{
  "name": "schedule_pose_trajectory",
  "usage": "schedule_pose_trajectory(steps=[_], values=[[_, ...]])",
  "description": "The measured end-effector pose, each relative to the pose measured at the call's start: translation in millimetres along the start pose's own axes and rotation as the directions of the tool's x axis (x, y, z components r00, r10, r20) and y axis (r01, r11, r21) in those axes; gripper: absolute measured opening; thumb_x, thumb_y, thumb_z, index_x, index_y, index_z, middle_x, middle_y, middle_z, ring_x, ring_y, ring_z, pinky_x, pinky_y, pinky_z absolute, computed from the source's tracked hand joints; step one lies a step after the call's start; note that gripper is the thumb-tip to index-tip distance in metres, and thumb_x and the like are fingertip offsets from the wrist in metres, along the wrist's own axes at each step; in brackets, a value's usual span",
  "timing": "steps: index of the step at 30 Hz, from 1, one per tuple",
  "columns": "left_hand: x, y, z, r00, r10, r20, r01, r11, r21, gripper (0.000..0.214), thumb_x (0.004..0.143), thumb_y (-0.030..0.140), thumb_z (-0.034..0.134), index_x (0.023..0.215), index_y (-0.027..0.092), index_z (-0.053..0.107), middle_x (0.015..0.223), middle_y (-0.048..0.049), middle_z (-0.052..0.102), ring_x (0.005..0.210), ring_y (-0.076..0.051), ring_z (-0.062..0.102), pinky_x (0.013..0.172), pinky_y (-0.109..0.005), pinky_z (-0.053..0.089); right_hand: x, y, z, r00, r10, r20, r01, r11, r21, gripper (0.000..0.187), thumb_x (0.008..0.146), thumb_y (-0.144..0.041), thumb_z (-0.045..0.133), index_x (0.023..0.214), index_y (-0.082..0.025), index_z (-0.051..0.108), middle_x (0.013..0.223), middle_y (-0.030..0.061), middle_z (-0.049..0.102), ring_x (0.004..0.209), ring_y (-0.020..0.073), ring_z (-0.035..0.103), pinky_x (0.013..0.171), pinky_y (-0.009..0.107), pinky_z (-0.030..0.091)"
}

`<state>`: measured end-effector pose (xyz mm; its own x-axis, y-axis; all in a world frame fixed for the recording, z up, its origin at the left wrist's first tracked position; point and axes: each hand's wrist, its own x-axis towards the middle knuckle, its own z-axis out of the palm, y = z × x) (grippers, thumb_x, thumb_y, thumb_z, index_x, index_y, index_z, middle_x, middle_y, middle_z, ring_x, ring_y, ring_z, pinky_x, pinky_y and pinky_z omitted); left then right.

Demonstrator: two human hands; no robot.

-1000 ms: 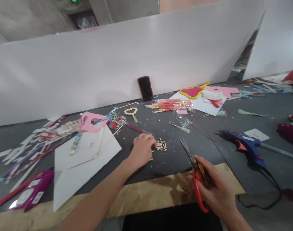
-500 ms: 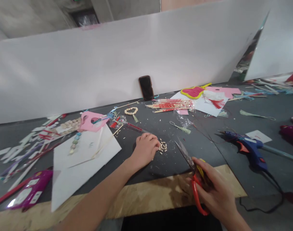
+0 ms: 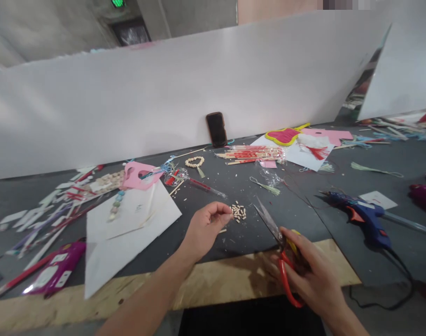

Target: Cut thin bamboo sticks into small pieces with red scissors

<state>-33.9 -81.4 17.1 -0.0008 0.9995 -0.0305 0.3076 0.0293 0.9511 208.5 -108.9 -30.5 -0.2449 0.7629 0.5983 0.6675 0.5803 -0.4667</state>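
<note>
Since the earlier frame, our left hand (image 3: 204, 231) has gone from lying palm-down to a raised curl, baring more of the bits (image 3: 238, 213); the scissors (image 3: 273, 227) have barely shifted. Nearest us, our right hand (image 3: 314, 266) has its grip wrapped round their red handle, blades pointing forward and left over the counter (image 3: 164, 247). They should feel stiff and fairly heavy, best held by the handles. Our left thumb and forefinger come near each other, but we can't tell whether that grip is closed or pinches a bit. The bits lie heaped beside those fingertips; we judge them light, hard and apt to roll, best pinched singly. Beyond lie a tassel (image 3: 269, 188), then sticks (image 3: 253, 154), then a leaning phone (image 3: 216, 129).
</note>
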Motion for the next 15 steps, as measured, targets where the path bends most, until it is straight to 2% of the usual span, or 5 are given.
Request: schedule_pose_trajectory(steps=[3, 6, 9, 15], values=[[-12, -1, 5.9, 0.998, -0.058, -0.006, 0.054, 0.959, -0.279, 0.008, 0.079, 0.026, 0.061, 0.083, 0.019, 0.063, 0.078, -0.0001, 0.065, 0.077, -0.013, 0.058, 0.066, -0.022, 0.043, 3, -5, -1, 0.998, -0.051, 0.032, 0.051, 0.999, -0.001, 0.044, 0.08, -0.027, 0.057, 0.123, -0.021, 0.049, 0.097, 0.0075, 0.066, 0.085, 0.0186, 0.065, 0.071, 0.026, 0.054], [-23, -1, 11.5, 0.998, -0.061, -0.007, 0.051, 0.895, -0.444, 0.005, 0.077, 0.021, 0.064, 0.082, 0.019, 0.063, 0.078, 0.0014, 0.063, 0.075, -0.01, 0.055, 0.067, -0.019, 0.041, 5, -15, -3, 0.988, -0.097, 0.123, 0.096, 0.995, 0.013, 0.045, 0.08, -0.024, 0.055, 0.124, -0.02, 0.048, 0.1, 0.0088, 0.065, 0.087, 0.0184, 0.065, 0.069, 0.025, 0.054], [-30, 0, 15.8, 0.999, -0.044, -0.011, 0.03, 0.832, -0.554, 0.009, 0.075, 0.016, 0.066, 0.083, 0.019, 0.061, 0.079, 0.0024, 0.062, 0.074, -0.009, 0.054, 0.07, -0.019, 0.042, 4, -25, -4, 0.975, -0.104, 0.194, 0.105, 0.994, 0.006, 0.044, 0.079, -0.023, 0.056, 0.122, -0.02, 0.05, 0.098, 0.0084, 0.065, 0.083, 0.0173, 0.065, 0.067, 0.024, 0.054], [-35, 2, 20.6, 0.995, -0.102, -0.022, 0.065, 0.767, -0.638, 0.025, 0.071, 0.016, 0.07, 0.092, 0.021, 0.057, 0.078, 0.0025, 0.063, 0.074, -0.009, 0.057, 0.071, -0.02, 0.045, 2, -34, -7, 0.968, -0.105, 0.229, 0.117, 0.992, -0.037, 0.042, 0.079, -0.025, 0.055, 0.121, -0.019, 0.052, 0.096, 0.009, 0.066, 0.081, 0.0177, 0.066, 0.066, 0.025, 0.055]])
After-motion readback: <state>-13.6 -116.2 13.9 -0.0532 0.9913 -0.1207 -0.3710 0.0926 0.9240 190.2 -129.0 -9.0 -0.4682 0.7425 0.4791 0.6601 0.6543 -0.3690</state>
